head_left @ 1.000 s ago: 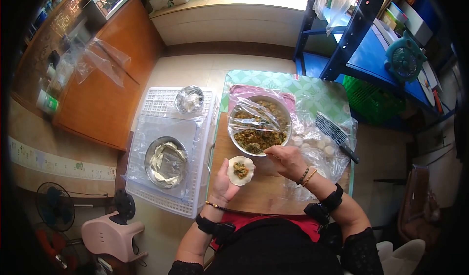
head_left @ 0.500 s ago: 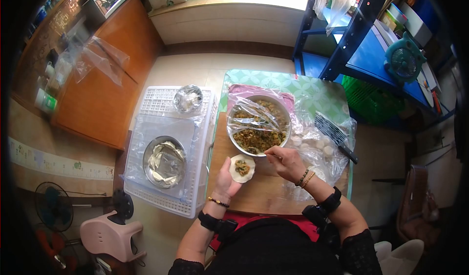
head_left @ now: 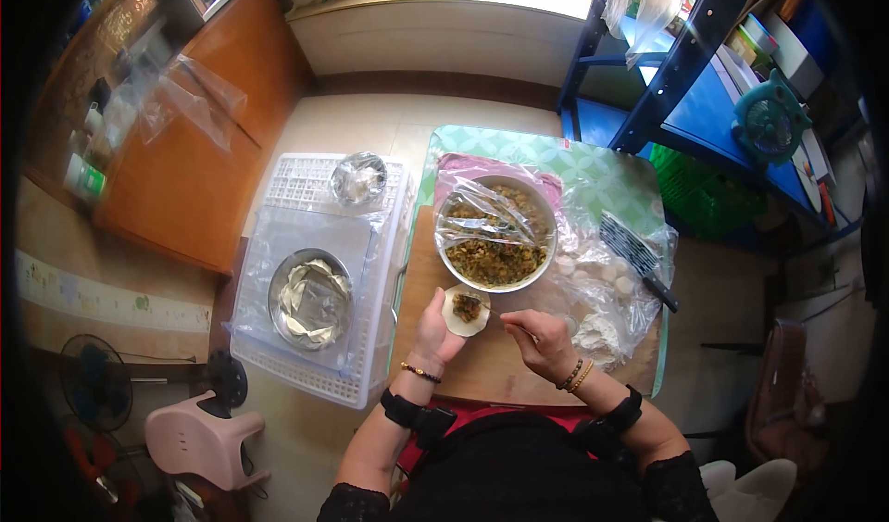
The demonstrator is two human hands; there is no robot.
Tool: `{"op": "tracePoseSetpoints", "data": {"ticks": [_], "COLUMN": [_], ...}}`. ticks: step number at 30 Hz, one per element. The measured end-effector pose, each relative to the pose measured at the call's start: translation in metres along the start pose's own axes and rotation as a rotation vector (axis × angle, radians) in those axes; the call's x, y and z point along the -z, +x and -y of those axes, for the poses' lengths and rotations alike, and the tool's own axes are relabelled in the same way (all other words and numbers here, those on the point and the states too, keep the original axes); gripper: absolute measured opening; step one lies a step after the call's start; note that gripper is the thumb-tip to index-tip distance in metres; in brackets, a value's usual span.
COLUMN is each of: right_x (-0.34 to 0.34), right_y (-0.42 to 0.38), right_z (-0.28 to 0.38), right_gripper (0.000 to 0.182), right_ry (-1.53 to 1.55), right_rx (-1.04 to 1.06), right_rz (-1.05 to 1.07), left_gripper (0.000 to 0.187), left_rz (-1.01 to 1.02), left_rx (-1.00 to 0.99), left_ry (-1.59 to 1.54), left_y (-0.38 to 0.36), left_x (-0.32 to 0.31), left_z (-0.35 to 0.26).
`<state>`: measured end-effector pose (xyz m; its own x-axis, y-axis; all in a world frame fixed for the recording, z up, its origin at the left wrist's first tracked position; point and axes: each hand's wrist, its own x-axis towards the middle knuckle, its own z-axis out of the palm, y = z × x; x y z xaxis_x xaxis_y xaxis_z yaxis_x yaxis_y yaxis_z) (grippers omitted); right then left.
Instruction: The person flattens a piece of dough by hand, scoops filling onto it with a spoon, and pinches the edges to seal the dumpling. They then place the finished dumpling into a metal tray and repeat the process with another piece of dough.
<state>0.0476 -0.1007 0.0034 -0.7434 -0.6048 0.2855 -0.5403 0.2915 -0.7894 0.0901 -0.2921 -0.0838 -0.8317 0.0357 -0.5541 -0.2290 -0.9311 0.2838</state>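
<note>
Table: a broad table (head_left: pixel 593 156) has a green patterned top, with a smooth wooden board (head_left: pixel 482 378) on its near part.
Crate: left of the table, a white plastic crate (head_left: pixel 264 385) of open lattice bears a round metal pan (head_left: pixel 273 314) with pale, folded dough pieces (head_left: pixel 319 336) around its inside.
Bowl: a round, shiny metal bowl (head_left: pixel 495 290) sits toward the far side of the board, holding coarse, crumbly, green-brown filling (head_left: pixel 500 263); crinkled clear film (head_left: pixel 477 227) covers part of it.
Left hand: the left hand (head_left: pixel 435 335) is palm up, cradling the dough round, with the thumb by its left edge.
Right hand: the right hand (head_left: pixel 548 344) pinches a thin utensil between thumb and fingers, apart from the dough.
Knife: at right, a broad patterned blade with a dark handle, a knife (head_left: pixel 634 253), lies on crinkled plastic.
Dough round: the flat, pale, soft-looking dough round (head_left: pixel 455 325) lies left of the right hand's pinch and just near of the bowl; the left hand is nearer, touching it.
Mound: a small chunky mound (head_left: pixel 467 307) sits on the dough's middle.
Utensil: the slim, dark thin utensil (head_left: pixel 495 314) has its long axis running left from the pinch toward the mound; its tip is too small to make out.
</note>
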Motion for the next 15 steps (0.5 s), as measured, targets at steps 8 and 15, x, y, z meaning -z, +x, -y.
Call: {"op": "tracePoseSetpoints", "data": {"ticks": [8,15], "right_x": [-0.003,0.004], "right_y": [-0.007,-0.009], "right_z": [0.009,0.021], "right_gripper": [0.016,0.015], "right_ry": [-0.030,0.175], "right_rx": [0.096,-0.098], "right_rz": [-0.038,-0.082], "left_gripper": [0.063,0.065], "left_rz": [0.141,0.200], "left_rx": [0.023,-0.021], "left_ry": [-0.024,-0.015], "left_y": [-0.011,-0.023], "left_x": [0.007,-0.001], "left_z": [-0.001,-0.005]}}
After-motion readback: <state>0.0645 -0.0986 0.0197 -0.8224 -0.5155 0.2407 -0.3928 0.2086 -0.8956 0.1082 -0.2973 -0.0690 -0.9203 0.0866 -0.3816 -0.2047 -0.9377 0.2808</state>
